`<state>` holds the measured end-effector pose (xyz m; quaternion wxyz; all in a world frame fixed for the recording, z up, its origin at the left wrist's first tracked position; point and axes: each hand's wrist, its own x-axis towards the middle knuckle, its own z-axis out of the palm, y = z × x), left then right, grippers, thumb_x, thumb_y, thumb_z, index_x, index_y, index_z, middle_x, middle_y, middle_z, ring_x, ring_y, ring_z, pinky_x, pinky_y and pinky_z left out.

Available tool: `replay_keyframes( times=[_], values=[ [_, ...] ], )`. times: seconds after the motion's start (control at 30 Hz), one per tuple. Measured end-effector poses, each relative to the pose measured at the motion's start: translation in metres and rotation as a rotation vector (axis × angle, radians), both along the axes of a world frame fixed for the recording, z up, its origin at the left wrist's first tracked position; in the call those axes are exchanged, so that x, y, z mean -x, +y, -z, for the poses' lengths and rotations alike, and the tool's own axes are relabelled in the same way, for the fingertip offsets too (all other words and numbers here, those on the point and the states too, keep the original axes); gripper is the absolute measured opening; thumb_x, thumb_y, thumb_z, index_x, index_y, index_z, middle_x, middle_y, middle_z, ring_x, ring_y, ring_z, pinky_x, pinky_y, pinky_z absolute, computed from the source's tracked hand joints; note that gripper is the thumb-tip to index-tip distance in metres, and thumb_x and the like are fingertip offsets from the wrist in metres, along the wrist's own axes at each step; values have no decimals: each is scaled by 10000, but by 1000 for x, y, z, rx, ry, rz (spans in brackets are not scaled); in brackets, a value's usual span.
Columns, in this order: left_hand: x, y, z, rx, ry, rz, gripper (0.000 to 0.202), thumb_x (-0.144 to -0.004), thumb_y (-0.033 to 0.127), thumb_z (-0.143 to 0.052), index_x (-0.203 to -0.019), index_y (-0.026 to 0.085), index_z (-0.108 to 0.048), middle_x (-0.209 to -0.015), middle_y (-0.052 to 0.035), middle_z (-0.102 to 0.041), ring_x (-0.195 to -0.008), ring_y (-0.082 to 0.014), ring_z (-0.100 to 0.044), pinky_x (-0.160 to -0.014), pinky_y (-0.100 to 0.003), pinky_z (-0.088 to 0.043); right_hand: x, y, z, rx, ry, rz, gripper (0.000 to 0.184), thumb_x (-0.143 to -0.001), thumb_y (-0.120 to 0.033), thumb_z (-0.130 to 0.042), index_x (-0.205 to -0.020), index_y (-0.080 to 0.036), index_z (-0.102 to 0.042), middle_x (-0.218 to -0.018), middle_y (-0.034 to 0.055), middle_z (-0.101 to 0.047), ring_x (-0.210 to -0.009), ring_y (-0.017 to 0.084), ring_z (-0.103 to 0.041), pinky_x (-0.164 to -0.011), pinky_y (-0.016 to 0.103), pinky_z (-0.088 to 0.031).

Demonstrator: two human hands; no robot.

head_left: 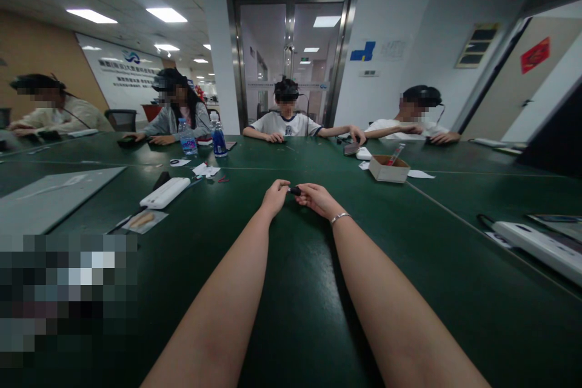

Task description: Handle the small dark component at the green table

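Note:
Both arms reach forward over the dark green table (291, 291). My right hand (318, 199), with a silver bracelet at its wrist, pinches a small black piece (295, 191) with a shiny, metal-looking end on its left. What kind of thing it is I cannot make out. At the shiny end are the fingers of my left hand (275, 197), closed together and touching it. The two hands almost meet, just above the tabletop. Part of the piece is hidden by the fingers.
Left of my arms lie a white power strip (164, 193), a small clear bag (143, 221) and a grey board (59, 197). Two bottles (219, 140) stand farther back. A cardboard box (388, 170) and another white strip (539, 248) are rightward. Several people sit opposite.

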<state>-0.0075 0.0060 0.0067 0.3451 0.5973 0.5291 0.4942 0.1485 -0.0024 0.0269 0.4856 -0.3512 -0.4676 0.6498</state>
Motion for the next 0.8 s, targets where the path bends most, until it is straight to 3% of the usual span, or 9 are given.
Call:
replay_keyframes(
  times=[0.13, 0.27, 0.4, 0.53, 0.67, 0.8],
  values=[
    [0, 0, -1, -22, 23, 3, 310, -876, 369, -382, -977, 187, -611, -654, -5, -573, -552, -116, -496, -554, -224, -386, 0, 0, -1, -2, 2, -10, 47, -866, -125, -611, -836, -92, -596, -633, 83, -627, -527, 125, -606, -487, 187, -503],
    [0, 0, -1, -36, 47, 3, 248, -821, 272, -454, -1006, 203, -605, -717, 0, -597, -593, -111, -514, -594, -219, -400, 0, 0, 0, -5, -3, -3, 51, -850, -124, -631, -827, -93, -598, -632, 82, -625, -530, 128, -602, -483, 192, -498],
    [-1, -2, -2, -3, 14, 41, 284, -862, 325, -389, -1011, 192, -590, -596, 18, -546, -524, -112, -494, -529, -217, -371, 0, -1, -1, 3, -6, 4, 36, -856, -114, -610, -829, -90, -604, -639, 85, -627, -526, 128, -600, -480, 195, -495],
    [-1, -2, -3, -11, 18, 14, 234, -817, 262, -465, -1013, 196, -575, -666, 14, -574, -535, -100, -488, -541, -211, -371, 1, -1, -2, 8, -11, 7, 28, -863, -106, -592, -843, -89, -604, -631, 85, -630, -517, 125, -599, -478, 191, -497],
    [0, -3, -3, 12, -11, 9, 252, -858, 332, -401, -967, 193, -581, -614, 17, -540, -522, -111, -477, -545, -222, -375, 0, -2, -2, 3, -12, -11, 33, -860, -117, -605, -843, -89, -598, -624, 88, -631, -515, 124, -602, -482, 186, -503],
    [0, -1, -2, -5, -13, -9, 222, -820, 286, -467, -987, 199, -585, -682, 15, -559, -567, -106, -492, -604, -225, -396, 0, -2, -3, 5, -9, -10, 46, -851, -125, -623, -836, -89, -599, -634, 93, -635, -514, 125, -603, -479, 186, -505]
  ],
)
